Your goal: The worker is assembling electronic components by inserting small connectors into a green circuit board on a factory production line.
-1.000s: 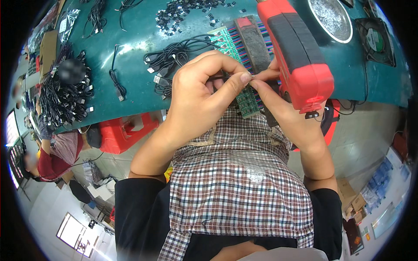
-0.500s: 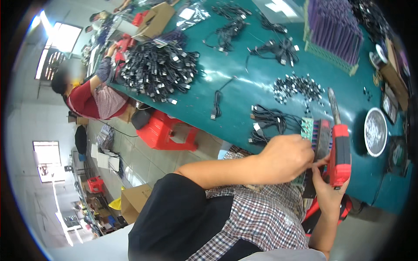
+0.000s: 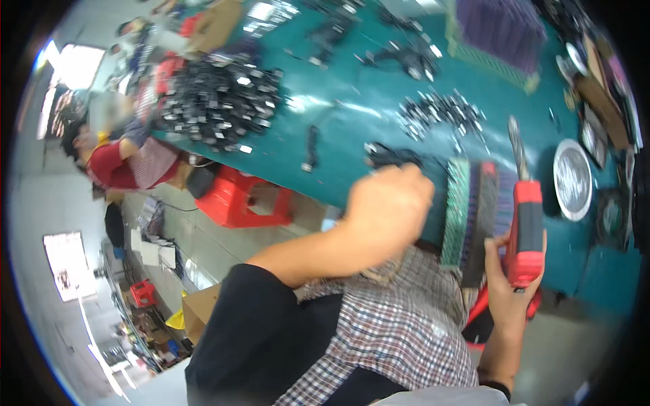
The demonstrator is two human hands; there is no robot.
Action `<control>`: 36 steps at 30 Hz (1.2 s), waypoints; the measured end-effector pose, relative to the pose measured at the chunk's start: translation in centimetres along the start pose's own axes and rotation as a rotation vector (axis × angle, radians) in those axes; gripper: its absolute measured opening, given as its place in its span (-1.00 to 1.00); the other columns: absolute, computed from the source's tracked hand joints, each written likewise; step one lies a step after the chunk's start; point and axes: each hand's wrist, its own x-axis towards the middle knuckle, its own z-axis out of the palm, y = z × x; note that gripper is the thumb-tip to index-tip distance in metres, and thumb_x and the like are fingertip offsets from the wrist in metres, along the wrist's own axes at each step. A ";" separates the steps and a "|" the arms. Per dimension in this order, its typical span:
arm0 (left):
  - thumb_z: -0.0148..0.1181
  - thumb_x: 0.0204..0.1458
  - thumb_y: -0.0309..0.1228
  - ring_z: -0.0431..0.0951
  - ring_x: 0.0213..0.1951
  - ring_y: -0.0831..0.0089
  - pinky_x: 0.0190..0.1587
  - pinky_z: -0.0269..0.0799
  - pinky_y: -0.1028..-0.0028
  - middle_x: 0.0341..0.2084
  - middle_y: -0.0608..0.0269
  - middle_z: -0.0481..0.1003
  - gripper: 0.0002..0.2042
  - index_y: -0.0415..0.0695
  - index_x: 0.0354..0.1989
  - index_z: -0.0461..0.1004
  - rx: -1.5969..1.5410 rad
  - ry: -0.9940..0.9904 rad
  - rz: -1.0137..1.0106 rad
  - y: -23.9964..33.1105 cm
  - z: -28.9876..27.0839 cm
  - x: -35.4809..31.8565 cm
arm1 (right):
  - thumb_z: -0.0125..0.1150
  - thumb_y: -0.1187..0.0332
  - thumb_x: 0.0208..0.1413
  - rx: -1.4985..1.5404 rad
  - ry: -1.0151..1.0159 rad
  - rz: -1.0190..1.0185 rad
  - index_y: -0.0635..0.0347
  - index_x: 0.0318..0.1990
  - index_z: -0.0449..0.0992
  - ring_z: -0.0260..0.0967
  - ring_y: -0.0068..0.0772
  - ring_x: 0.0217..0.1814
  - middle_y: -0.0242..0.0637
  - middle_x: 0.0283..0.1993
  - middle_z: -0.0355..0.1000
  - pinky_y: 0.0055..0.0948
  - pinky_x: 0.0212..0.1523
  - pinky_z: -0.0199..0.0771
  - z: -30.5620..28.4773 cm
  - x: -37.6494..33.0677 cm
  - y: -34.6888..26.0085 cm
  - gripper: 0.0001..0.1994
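Observation:
My right hand [image 3: 511, 291] is closed around a red-and-black hand tool [image 3: 528, 233] with a long metal tip pointing away from me, like a soldering gun. Left of that tool stands a green toothed rack [image 3: 455, 213] at the table edge, beside a dark bar [image 3: 482, 216] and rows of purple strips [image 3: 502, 203]. My left hand [image 3: 389, 213] is over the near edge, left of the rack; motion smears its fingers, and whatever it may hold is hidden. Just beyond it lies a bunch of black cables [image 3: 393, 154]. Small metal-and-black connectors [image 3: 443, 115] are scattered farther off.
A silvery bowl [image 3: 573, 179] stands at the right, with a wire spool [image 3: 575, 59] behind. A green crate of purple strips [image 3: 497, 34] stands far right. A large heap of black cables [image 3: 217, 101] lies left, near a person in red [image 3: 128, 162] and a red stool [image 3: 237, 199].
My left hand has moved left, away from the rack, uncovering more of it. My right hand still holds the tool. The whole view has shifted a little.

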 end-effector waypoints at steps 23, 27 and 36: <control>0.34 0.00 -0.48 0.30 -0.57 0.62 -0.52 0.25 0.58 -0.61 0.35 0.42 -0.88 -0.25 -0.46 0.54 -0.393 -0.090 -0.193 2.3 4.0 1.1 | 0.12 0.32 0.25 0.272 -0.146 0.588 0.28 0.02 0.28 0.03 -0.65 -0.66 -0.48 -0.60 0.12 -0.53 -0.53 0.18 -5.4 -8.8 -2.2 -0.70; 0.32 -0.05 -0.44 0.53 -0.53 0.34 -0.49 0.40 0.35 -0.59 0.23 0.49 -0.87 -0.18 -0.53 0.50 -0.392 -0.085 -0.218 2.1 4.3 1.0 | 0.12 0.35 0.24 0.273 -0.119 0.679 0.29 -0.04 0.30 0.04 -0.66 -0.67 -0.47 -0.64 0.12 -0.55 -0.55 0.17 -4.9 -9.0 -2.3 -0.75; 0.35 0.00 -0.47 0.41 -0.53 0.60 -0.48 0.36 0.58 -0.59 0.32 0.46 -0.86 -0.26 -0.47 0.53 -0.376 -0.112 -0.209 2.3 4.0 1.4 | 0.09 0.50 0.16 0.196 -0.098 0.686 0.33 -0.19 0.38 0.10 -0.66 -0.66 -0.42 -0.58 0.23 -0.58 -0.59 0.11 -4.5 -8.9 -2.0 -0.89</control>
